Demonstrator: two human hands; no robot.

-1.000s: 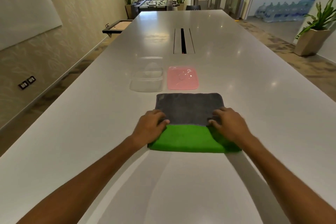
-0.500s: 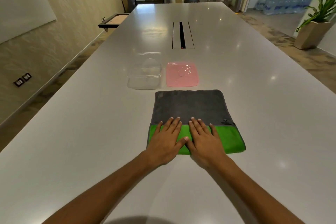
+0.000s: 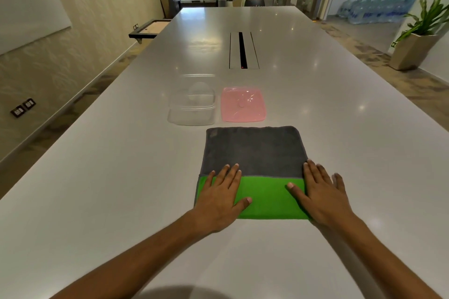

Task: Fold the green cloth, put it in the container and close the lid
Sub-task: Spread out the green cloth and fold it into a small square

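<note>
The green cloth (image 3: 267, 198) lies flat on the white table, its near strip folded over green side up, the far part showing the grey underside (image 3: 254, 150). My left hand (image 3: 222, 195) rests flat, fingers spread, on the cloth's left end. My right hand (image 3: 320, 190) lies flat on the right end, partly off the edge. Beyond the cloth stands the clear plastic container (image 3: 193, 107), open and empty, with the pink lid (image 3: 243, 104) lying flat to its right.
A long white table (image 3: 109, 189) stretches away, with a cable slot (image 3: 243, 50) in its middle behind the container. A potted plant (image 3: 418, 39) stands on the floor at the right. A wall runs along the left.
Both hands slid apart from the cloth's middle to its left and right ends, pressing the green fold flat. One second ago they held the fold's edge at the corners.
</note>
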